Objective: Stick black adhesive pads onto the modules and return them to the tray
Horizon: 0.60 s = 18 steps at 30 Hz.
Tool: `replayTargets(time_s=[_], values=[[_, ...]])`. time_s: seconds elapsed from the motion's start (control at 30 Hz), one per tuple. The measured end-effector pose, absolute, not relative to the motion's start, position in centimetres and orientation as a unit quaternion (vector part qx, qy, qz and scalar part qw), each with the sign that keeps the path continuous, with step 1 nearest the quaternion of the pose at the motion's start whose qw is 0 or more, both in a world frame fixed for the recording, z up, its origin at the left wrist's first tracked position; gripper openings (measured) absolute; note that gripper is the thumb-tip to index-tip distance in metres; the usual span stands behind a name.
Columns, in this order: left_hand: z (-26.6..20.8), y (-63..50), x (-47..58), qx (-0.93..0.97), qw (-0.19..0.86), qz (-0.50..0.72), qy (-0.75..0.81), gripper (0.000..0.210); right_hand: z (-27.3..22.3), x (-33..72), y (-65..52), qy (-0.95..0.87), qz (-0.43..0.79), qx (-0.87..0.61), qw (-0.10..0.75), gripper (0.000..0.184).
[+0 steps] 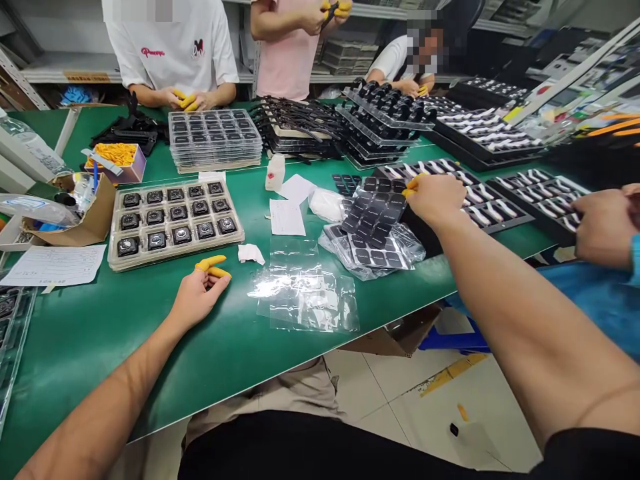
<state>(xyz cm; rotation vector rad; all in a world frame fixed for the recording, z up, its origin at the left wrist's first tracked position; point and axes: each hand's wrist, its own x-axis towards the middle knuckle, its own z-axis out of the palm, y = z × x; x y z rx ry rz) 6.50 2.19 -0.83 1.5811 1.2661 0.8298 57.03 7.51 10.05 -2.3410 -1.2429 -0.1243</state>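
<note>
My right hand (439, 199) wears yellow finger cots and pinches the corner of a sheet of dark, rounded-square stickers (375, 212). That sheet hangs tilted over more such sheets (377, 257) lying in a clear plastic bag (415, 245). My left hand (200, 293), also with yellow finger cots, rests near the green table (215, 360) with its fingers stretched out and nothing seen in them. Beyond it a plastic tray (240, 237) holds rows of black watch bodies (179, 213). Clear, shiny film sheets (310, 293) lie between my hands.
A crumpled white tissue (251, 253), paper slips (287, 218) and a small white bottle (275, 173) stand or lie mid-table. Stacked trays (215, 143) and black straps (295, 120) line the back. Several co-workers sit or stand around; a neighbour's hand (605, 223) is at right.
</note>
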Motion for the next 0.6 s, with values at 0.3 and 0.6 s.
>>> replayTargets(time_s=[0.3,0.6], values=[[-1.1,2.2,6.4,0.679,0.412,0.307,0.525,0.047,4.7,54.0,5.9,-0.522,0.0,-0.815,0.252,0.015],[-1.1,1.9,6.3,0.718,0.372,0.31,0.5,0.043,8.6,53.8,7.5,-0.4,0.021,-0.749,0.527,0.013]])
